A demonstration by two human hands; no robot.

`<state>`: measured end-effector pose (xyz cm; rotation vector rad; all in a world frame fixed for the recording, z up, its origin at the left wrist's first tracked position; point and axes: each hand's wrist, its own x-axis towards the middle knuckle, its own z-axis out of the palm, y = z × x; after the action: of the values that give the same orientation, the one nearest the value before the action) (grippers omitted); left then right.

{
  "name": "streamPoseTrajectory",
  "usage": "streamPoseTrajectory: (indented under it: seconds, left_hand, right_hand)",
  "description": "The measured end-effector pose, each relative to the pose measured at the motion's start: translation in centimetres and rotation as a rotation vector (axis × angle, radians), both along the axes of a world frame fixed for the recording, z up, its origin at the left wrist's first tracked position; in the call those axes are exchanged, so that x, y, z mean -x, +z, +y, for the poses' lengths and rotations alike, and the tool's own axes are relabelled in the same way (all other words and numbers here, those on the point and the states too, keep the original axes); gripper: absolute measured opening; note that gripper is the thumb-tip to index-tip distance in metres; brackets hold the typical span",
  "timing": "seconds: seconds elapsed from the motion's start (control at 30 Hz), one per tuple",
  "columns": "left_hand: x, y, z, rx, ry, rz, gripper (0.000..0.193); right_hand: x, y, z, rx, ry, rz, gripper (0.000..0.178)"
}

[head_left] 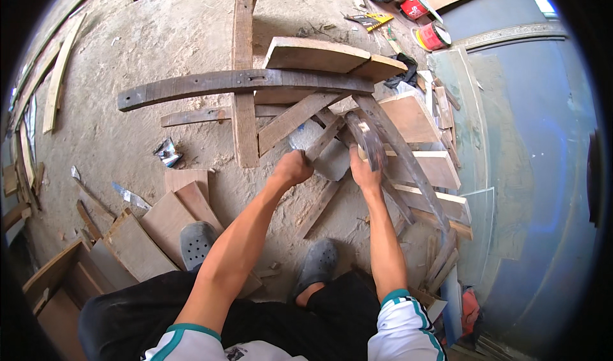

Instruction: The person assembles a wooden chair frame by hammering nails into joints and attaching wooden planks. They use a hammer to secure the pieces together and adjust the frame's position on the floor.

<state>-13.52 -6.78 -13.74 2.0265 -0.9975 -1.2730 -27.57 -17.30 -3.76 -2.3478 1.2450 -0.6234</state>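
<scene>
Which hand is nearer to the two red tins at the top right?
Right. The right hand grips a plank below-left of the red tins; the left hand sits farther left, on a wood strip.

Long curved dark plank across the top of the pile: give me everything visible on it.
The long curved plank is a dark, weathered strip of wood, gently bowed, lying roughly level across the heap of offcuts on the dusty floor. Its left end is rounded with a small hole; a dark slot or notch shows near the middle. It crosses over an upright brown board and rests against lighter blocks at its right end. Neither hand touches it; the left hand and right hand work lower in the pile.
</scene>
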Motion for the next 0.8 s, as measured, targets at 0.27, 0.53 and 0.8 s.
streamPoseTrajectory:
  seconds: [0.27,0.53,0.8]
  left_hand:
    - [-0.6,-0.1,0.1,0.053,0.001,0.154,0.029]
    - [0.6,3.1,-0.8,-0.009,0.082,0.476,0.03]
    - [0.2,1.7,-0.8,-0.067,0.188,0.576,0.021]
  right_hand:
    - [3.9,-0.6,-0.4,-0.528,-0.23,0.42,0.033]
    - [13.9,0.6,0.8,-0.52,0.069,0.942,0.034]
    - [13.8,-3.8,4.8,-0.689,0.039,0.946,0.033]
